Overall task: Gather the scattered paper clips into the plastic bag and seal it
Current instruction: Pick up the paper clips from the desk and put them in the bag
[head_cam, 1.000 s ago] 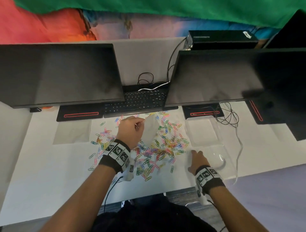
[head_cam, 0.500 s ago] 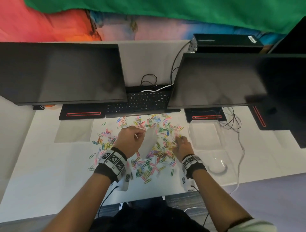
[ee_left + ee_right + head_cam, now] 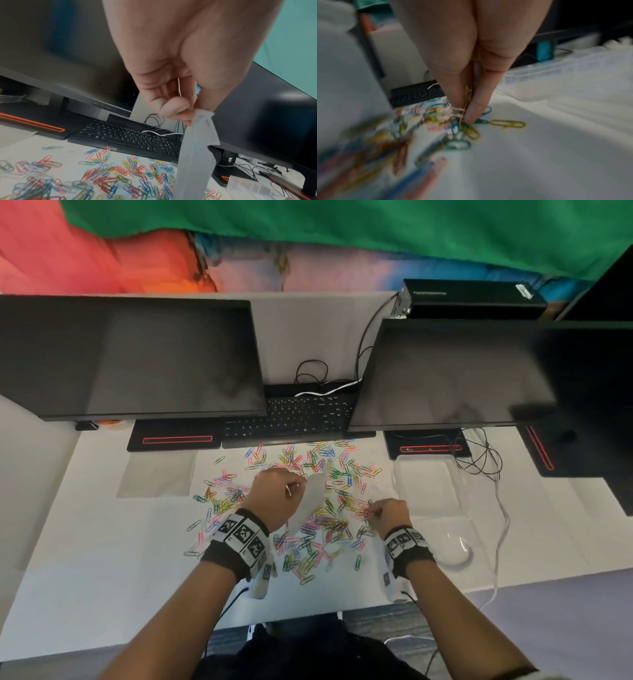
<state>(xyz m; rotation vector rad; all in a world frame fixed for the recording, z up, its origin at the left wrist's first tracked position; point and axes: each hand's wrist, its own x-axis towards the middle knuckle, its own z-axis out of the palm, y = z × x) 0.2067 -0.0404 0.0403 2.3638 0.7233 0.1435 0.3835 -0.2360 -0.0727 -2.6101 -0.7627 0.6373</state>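
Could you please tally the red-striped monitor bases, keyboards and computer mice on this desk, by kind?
Red-striped monitor bases: 3
Keyboards: 1
Mice: 1
Total: 5

The paper clips [image 3: 308, 508] lie scattered on the table [image 3: 85, 559] in front of the keyboard [image 3: 291, 416], which sits between two monitors, one to my left [image 3: 130, 357] and one to my right [image 3: 452, 374]. My left hand [image 3: 274, 494] holds the plastic bag [image 3: 313, 501] above the pile's middle; my right hand [image 3: 390, 513] is at its right edge. A mouse [image 3: 452, 549] lies further right.
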